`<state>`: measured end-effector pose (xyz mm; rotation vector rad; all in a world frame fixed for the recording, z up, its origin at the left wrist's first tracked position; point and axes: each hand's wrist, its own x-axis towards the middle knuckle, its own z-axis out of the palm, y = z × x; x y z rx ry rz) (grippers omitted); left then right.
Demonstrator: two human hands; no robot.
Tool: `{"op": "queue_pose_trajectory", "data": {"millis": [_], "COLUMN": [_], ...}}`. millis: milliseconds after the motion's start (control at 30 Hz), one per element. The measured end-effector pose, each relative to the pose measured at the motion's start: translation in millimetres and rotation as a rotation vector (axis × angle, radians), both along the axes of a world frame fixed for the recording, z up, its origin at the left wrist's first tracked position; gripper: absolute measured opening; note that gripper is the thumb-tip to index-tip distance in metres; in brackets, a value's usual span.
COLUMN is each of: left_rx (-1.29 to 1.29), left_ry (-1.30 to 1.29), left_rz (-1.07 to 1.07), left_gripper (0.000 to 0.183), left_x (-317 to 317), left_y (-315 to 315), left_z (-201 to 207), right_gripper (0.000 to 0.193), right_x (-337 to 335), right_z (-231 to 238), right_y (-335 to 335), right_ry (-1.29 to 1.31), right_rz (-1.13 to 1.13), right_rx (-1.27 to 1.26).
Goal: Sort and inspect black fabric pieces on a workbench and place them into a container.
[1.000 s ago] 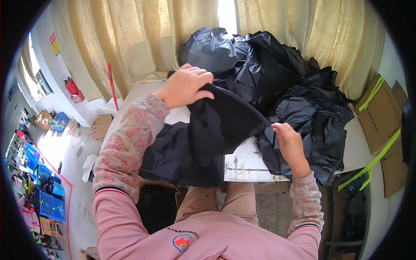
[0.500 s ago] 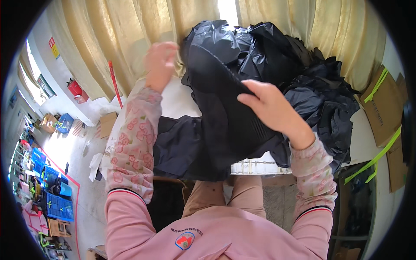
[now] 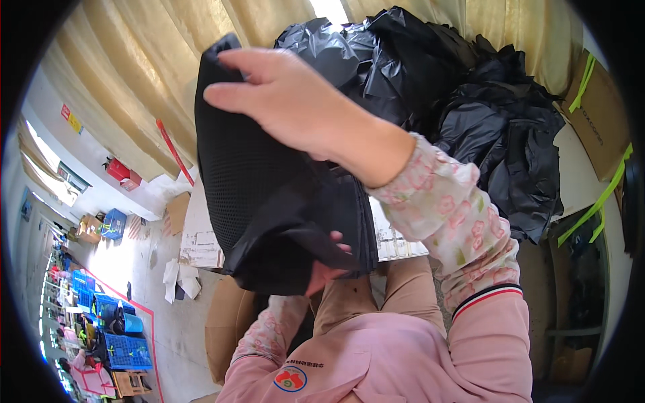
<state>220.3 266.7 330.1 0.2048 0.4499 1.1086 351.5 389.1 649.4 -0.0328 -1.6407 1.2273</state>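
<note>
A black fabric piece (image 3: 235, 181) with a mesh face hangs in front of me, tilted, over the table's left part. My right hand (image 3: 282, 94) reaches across to the left and grips its upper edge between thumb and fingers. Low down, my left hand (image 3: 326, 272) holds the piece's near end, where it folds over; cloth hides most of that hand, and only some fingers and part of the palm show. Just behind the piece lies a stack of black fabric pieces (image 3: 363, 215) at the table's near edge, partly covered by my right arm.
Crumpled black plastic bags (image 3: 403, 60) and another dark heap (image 3: 500, 141) fill the table's back and right. Yellowish curtains (image 3: 148, 74) hang behind. Cardboard (image 3: 591, 121) with green straps stands right; a brown carton (image 3: 228, 322) is low left. Blue crates (image 3: 127, 349) sit on the far-left floor.
My right hand has swung left and up with the fabric piece's edge. My left hand has come down from the upper left to the piece's near end. The view has shifted slightly.
</note>
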Motion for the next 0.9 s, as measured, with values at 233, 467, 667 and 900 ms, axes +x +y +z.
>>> {"op": "queue_pose_trajectory", "data": {"millis": [233,467,667,900], "left_rx": [0.024,0.102,0.306,1.023], "left_ry": [0.891,2.241,2.589,2.209], "left_rz": [0.631,0.502,0.57,-0.422], "left_gripper": [0.042,0.046,0.063,0.1], "left_x": [-185.8,-307.0,-144.9,17.6], "left_y": [7.1,23.4,65.3,19.2], "left_z": [70.4,0.1,-21.8,-42.9], "right_gripper": [0.047,0.064,0.059,0.058], "right_x": [67.5,40.8,61.3,54.4], "right_z": [-77.4,-391.0,-425.0,-386.5], "right_y": [25.1,-0.6,-7.1,-8.3], "right_ry": [0.006,-0.583,-0.719,-0.75], "right_rz": [-0.067,-0.569,-0.723,-0.427], "right_rx": [-0.142,-0.413,-0.49,-0.672]}}
